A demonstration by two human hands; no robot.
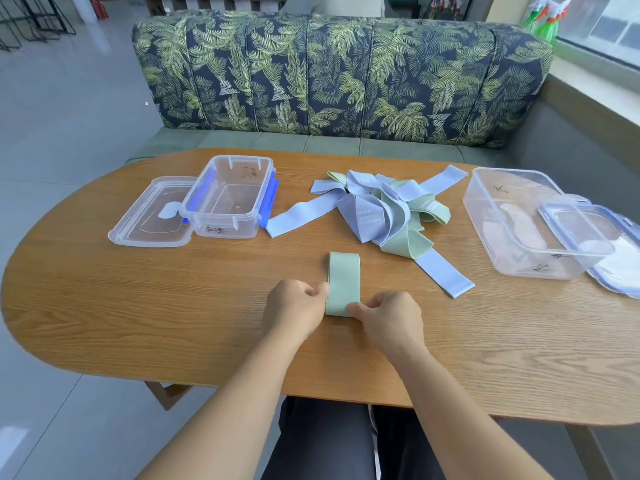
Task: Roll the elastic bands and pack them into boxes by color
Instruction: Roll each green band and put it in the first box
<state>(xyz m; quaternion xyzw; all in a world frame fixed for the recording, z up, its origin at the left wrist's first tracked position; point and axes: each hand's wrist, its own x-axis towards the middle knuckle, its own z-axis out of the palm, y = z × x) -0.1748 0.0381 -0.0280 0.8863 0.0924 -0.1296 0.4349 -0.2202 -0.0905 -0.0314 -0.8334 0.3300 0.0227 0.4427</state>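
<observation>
A pale green elastic band (344,280) lies flat on the wooden table (138,306), running away from me. My left hand (294,306) pinches its near left edge and my right hand (389,320) pinches its near right corner. Behind it sits a tangled pile (377,209) of blue and green bands. A clear box with blue clips (228,195) stands open at the left with nothing in it. At the right stands a larger clear box (519,226), also open.
The left box's lid (152,216) lies beside it on the table. Another lid (595,244) leans on the right box near the table's right edge. A leaf-patterned sofa (339,74) stands behind the table. Loose blue bands (445,273) stretch out from the pile.
</observation>
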